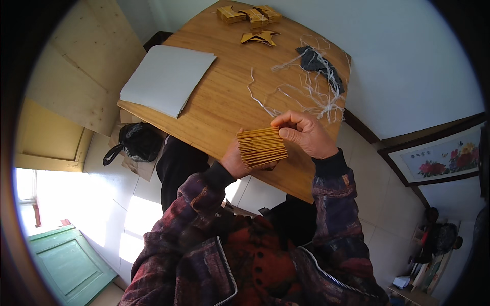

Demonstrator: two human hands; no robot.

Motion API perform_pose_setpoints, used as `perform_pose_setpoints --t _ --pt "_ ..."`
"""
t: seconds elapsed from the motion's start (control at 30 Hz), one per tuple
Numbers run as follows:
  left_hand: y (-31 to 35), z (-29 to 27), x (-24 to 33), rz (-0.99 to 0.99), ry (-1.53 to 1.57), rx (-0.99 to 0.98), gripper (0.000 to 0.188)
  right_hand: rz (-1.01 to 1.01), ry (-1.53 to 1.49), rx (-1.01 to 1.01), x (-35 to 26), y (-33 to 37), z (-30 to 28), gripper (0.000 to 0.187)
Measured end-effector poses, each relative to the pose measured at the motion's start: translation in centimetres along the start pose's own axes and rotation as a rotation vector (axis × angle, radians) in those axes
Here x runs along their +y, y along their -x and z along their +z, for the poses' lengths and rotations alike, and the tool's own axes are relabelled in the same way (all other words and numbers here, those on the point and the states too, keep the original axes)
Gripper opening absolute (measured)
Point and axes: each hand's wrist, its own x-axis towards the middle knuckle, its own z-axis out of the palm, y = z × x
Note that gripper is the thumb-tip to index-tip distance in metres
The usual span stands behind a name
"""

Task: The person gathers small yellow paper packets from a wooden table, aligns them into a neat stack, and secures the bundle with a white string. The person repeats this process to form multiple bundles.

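Note:
A thick stack of golden-yellow card pieces (262, 147) is held over the table's near edge, its many thin edges turned up toward me. My left hand (234, 159) is wrapped around it from the left and below, with most of its fingers hidden behind the stack. At the upper right corner, the thumb and forefinger of my right hand (310, 135) pinch the edge of the cards. Beyond my right hand lie loose white strings (326, 104), tangled across a dark grey cloth (319, 66).
Yellow card bundles (249, 15) tied with string sit at the far end of the wooden table (224, 92), with loose star-like yellow pieces (260, 37) nearer. A stack of white sheets (166, 79) lies at the left. A black plastic bag (140, 142) is below the table's left edge.

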Motion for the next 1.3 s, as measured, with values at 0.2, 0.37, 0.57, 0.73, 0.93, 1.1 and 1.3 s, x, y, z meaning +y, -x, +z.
perform_pose_setpoints --t 0.2,0.37,0.57,0.73,0.93,1.1,1.3 --pt "2.0 5.4 5.8 -0.192 0.045 -0.033 0.069 -0.041 0.055 -0.039 -3.6 2.5 2.7 0.015" --pt "2.7 6.5 6.0 -0.121 0.081 -0.178 0.079 -0.245 0.053 -0.032 -4.7 3.4 4.9 0.015" --pt "3.9 7.3 5.4 -0.106 0.173 -0.153 0.083 -0.091 0.012 0.024 -6.4 5.6 6.0 0.01" --pt "4.3 8.1 5.7 -0.158 0.081 -0.107 0.082 -0.161 0.348 0.16 -7.7 7.2 6.8 0.007" --pt "5.0 9.2 6.2 -0.188 0.035 -0.107 0.077 -0.128 0.528 0.182 -8.7 8.6 7.4 0.005" --pt "5.1 9.0 6.4 -0.155 0.0 -0.224 0.074 -0.208 0.649 0.177 -8.9 8.9 7.6 0.004" --pt "5.0 8.2 5.8 -0.213 -0.069 -0.061 0.06 -0.081 0.472 0.161 -8.3 8.8 7.0 0.015"
